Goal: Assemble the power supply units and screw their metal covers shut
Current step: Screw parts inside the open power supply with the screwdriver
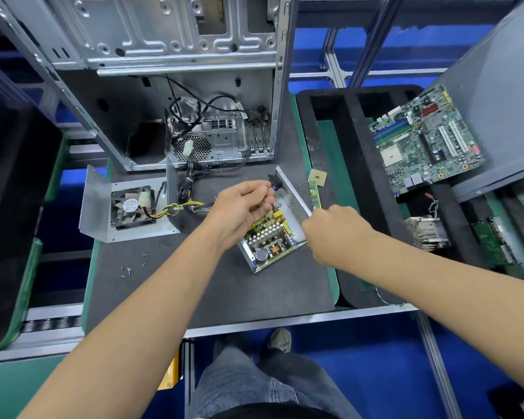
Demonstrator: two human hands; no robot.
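An open power supply base [297,204] lies on the dark mat, its circuit board [270,237] exposed. My left hand [242,207] hovers over it, fingers curled, pinching a small black and blue socket part [274,184] with its wires near the base's perforated wall. My right hand [336,228] is at the base's right edge with fingers curled; what it holds is hidden. The metal cover with its fan [132,207] stands to the left, joined to the base by yellow and black cables [176,208].
An empty computer case [179,86] stands at the back of the mat. Loose screws [130,267] lie at the front left. A memory stick [315,193] and a processor [317,178] lie right of the base. A black tray [354,152] holds a motherboard [424,140] and heatsink [427,234].
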